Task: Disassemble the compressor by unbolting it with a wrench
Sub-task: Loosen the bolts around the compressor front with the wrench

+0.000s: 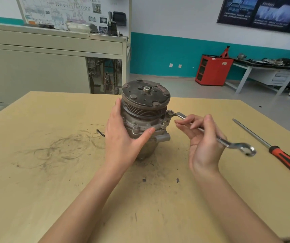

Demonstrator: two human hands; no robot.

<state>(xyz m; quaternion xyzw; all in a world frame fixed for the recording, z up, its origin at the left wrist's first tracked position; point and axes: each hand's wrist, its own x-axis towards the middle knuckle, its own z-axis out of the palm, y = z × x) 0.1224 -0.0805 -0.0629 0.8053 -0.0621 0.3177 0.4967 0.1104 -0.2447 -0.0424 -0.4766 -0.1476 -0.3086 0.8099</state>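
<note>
A grey metal compressor [145, 109] stands upright on the wooden table [53, 172], its grooved pulley and clutch plate on top. My left hand [121, 137] grips its body from the left, thumb across the front flange. A double-ended ring wrench [211, 133] sits with its far ring on a bolt at the compressor's right flange. My right hand [202, 142] holds the wrench shaft, palm up, the fingers loosely curled around its middle. The wrench's near ring sticks out to the right past my hand.
A screwdriver [270, 148] with an orange and black handle lies on the table at the right. A short black wire [100, 132] lies left of the compressor. Dark grease smears mark the table. Behind stand a grey cabinet [35, 67] and a red tool cabinet [213, 70].
</note>
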